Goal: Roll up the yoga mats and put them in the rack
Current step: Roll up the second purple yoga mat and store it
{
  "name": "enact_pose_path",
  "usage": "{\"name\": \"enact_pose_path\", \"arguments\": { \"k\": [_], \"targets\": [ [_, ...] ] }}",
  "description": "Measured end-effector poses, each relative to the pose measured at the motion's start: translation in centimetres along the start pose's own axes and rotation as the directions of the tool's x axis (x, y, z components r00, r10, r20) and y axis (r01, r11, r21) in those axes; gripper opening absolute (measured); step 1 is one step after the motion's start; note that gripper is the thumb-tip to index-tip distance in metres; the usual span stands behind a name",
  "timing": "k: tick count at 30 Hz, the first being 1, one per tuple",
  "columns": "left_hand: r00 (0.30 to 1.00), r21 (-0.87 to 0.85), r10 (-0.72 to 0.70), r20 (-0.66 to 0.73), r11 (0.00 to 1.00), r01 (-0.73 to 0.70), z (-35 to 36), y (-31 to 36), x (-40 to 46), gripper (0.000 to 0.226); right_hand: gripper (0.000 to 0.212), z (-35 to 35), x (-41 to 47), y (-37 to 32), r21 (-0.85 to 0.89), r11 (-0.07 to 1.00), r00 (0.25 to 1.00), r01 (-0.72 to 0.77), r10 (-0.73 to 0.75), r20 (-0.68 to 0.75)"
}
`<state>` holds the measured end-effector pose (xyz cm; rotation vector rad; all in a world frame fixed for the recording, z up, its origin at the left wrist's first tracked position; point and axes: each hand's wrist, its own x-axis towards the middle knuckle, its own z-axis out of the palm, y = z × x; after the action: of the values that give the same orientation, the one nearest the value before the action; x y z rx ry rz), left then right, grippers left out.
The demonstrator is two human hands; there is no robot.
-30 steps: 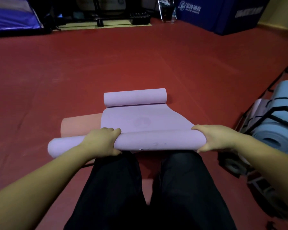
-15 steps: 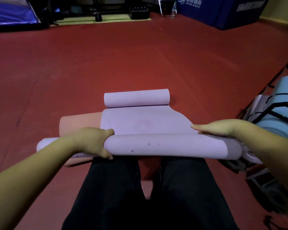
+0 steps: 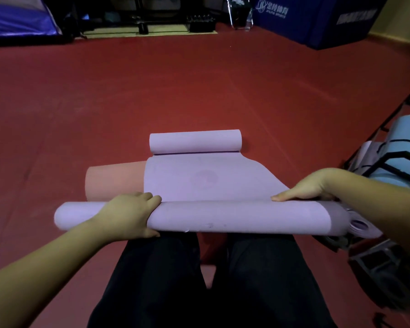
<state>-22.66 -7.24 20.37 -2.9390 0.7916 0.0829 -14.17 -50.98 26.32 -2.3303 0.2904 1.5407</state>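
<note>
Red floor (image 3: 199, 91); blue crash pads (image 3: 317, 20)

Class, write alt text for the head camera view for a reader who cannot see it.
A person kneels on a red floor, rolling a purple yoga mat: the left hand grips the roll, the right hand lies flat behind it. A pink mat lies beneath; a rack holding a blue mat stands right.

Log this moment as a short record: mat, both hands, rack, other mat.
mat: purple mat, part rolled, near roll across the lap, far end curled
left hand: grips the roll
right hand: lies flat on the mat behind the roll
rack: black rack at right, holds a blue mat
other mat: pink mat under the purple one
</note>
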Motion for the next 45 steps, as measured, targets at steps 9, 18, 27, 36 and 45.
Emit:
{"name": "enact_pose_path", "arguments": {
  "k": [9, 18, 27, 36, 45],
  "targets": [
    [0.963, -0.106, -0.126, 0.239, 0.982, 0.155, -1.7, 0.2, 0.0, 0.062, 0.082, 1.3, -2.2, -0.8, -0.126, 0.992, 0.966, 0.011, -0.043, -0.255],
    [0.861, -0.234, -0.066, 0.505, 0.949, 0.21, -2.1, -1.6, 3.3, 0.061, 0.056, 3.1, 0.4, -0.1, -0.39, 0.906, 0.886, 0.164, -0.309, -0.346],
    [0.737, -0.505, 0.05, 0.674, 0.759, 0.411, -1.6, -3.6, 5.7, 0.063, 0.068, 9.7, 0.2, -0.3, -0.541, 0.841, 0.476, 0.012, -0.481, -0.737],
    [0.919, -0.505, -0.076, 0.387, 0.817, 0.28, -2.1, -2.9, 4.9, 0.075, 0.069, 6.5, 2.6, -1.3, -0.417, 0.908, 0.654, 0.036, -0.336, -0.677],
    [0.978, -0.072, -0.186, 0.092, 0.979, 0.193, -0.5, -0.4, 3.3, 0.07, 0.096, 3.3, 2.6, -3.7, -0.352, 0.933, 0.825, 0.072, -0.254, -0.505]
  ]
}}
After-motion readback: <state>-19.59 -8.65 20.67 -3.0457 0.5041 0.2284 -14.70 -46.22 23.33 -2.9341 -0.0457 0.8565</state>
